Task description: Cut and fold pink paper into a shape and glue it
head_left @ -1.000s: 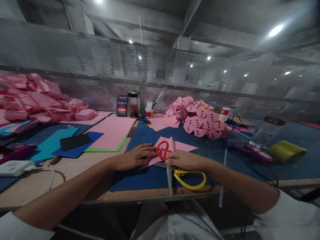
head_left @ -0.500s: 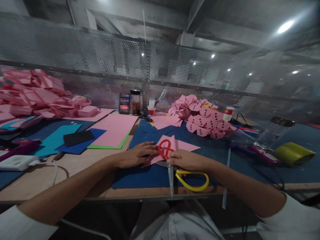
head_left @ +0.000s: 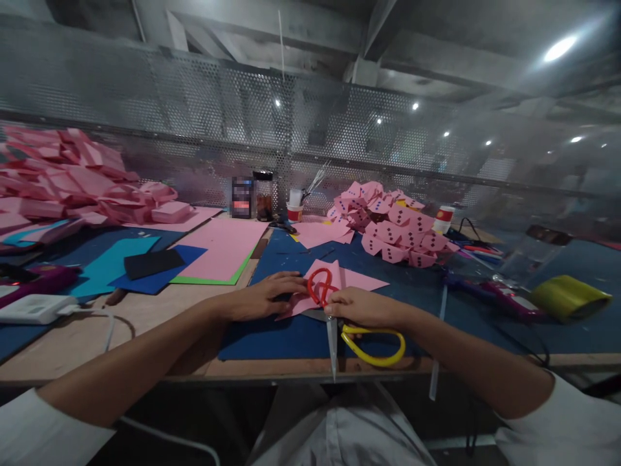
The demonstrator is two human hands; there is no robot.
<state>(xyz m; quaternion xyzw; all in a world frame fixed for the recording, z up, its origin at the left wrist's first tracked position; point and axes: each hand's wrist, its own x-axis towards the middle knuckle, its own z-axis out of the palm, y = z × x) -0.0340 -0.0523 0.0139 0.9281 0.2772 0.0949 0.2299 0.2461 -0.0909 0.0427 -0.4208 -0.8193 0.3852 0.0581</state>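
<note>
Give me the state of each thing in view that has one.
Pink paper: creased, a fold standing up.
Left hand: fingers extended, at the pink paper.
Scissors: gripped, opening unclear.
Right hand: closed on the scissors.
Dark-lidded jar: lid on.
Clear jar: lid on.
Spotted pink pieces: folded, heaped.
White adapter: cable plugged in.

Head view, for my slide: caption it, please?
Left hand on pink paper, right hand holding scissors, dotted pink pieces heaped beyond.
</note>
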